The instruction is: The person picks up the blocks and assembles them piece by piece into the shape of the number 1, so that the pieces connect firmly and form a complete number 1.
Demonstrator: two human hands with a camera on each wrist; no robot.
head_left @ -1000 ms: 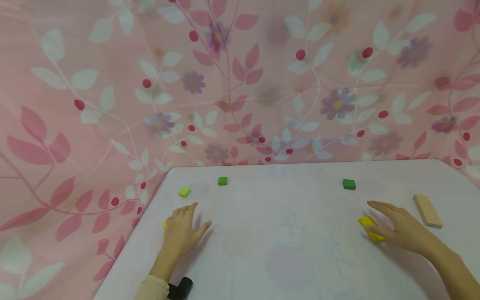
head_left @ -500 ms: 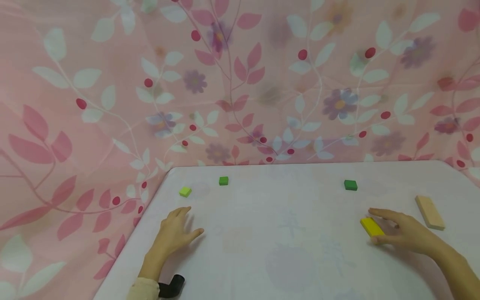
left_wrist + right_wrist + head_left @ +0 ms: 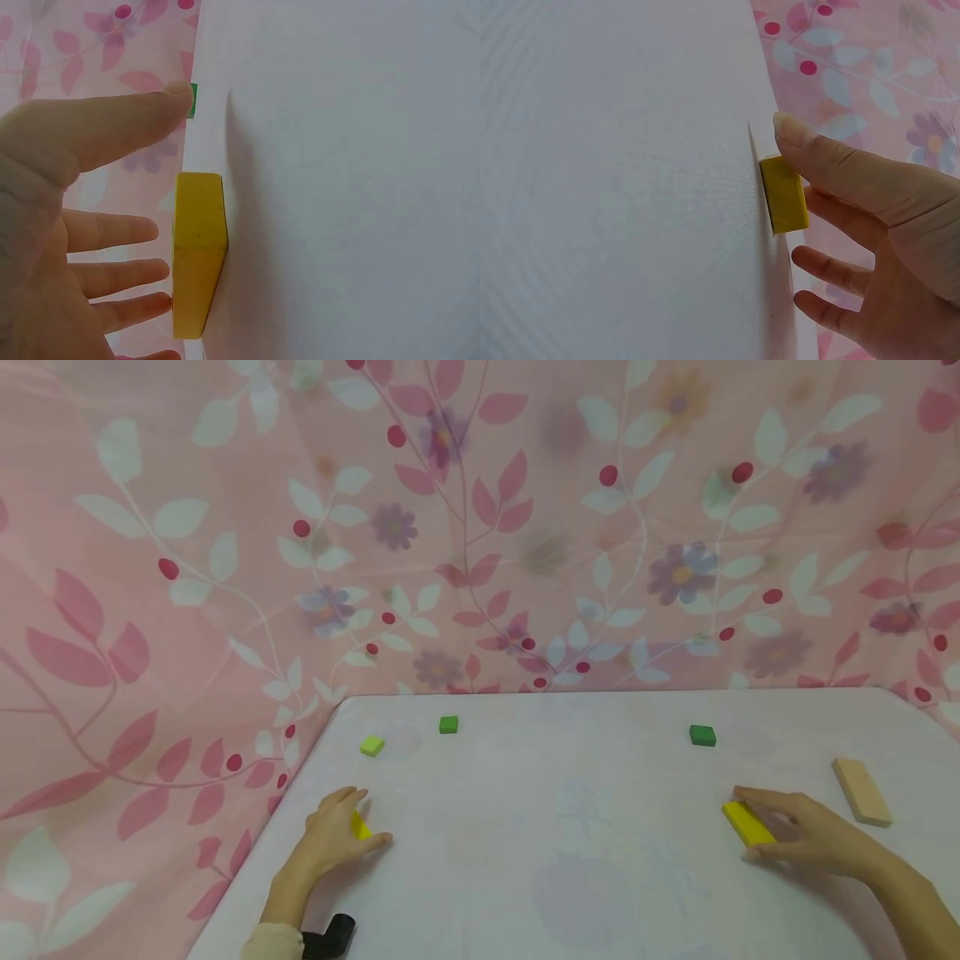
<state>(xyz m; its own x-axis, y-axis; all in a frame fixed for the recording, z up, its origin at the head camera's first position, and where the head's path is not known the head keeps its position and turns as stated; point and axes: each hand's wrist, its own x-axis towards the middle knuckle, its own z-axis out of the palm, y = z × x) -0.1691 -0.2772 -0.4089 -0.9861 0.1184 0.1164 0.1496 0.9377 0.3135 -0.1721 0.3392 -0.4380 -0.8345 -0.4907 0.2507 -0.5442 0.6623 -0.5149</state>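
Note:
My left hand (image 3: pixel 330 835) is over the left side of the table with thumb and fingers spread. A yellow block (image 3: pixel 361 825) shows between its thumb and fingers, partly hidden by the hand. In the left wrist view this yellow block (image 3: pixel 199 247) lies just beyond the fingertips, below the thumb. On the right, my right hand (image 3: pixel 817 835) spreads thumb and forefinger along either side of another yellow block (image 3: pixel 747 823). The right wrist view has the thumb overlapping a corner of that block (image 3: pixel 784 195), with the other fingers extended behind and below it.
At the back left lie a lime block (image 3: pixel 372 746) and a green block (image 3: pixel 448 725). A dark green block (image 3: pixel 702 736) lies at the back right. A plain wooden block (image 3: pixel 862 792) is beyond the right hand. Floral cloth (image 3: pixel 480 527) hangs behind the white table (image 3: pixel 525 793).
My left hand has moved left and nearer the body, and the yellow block now shows beside its thumb. My right hand has lowered slightly, its thumb moving off the block's top to the near side.

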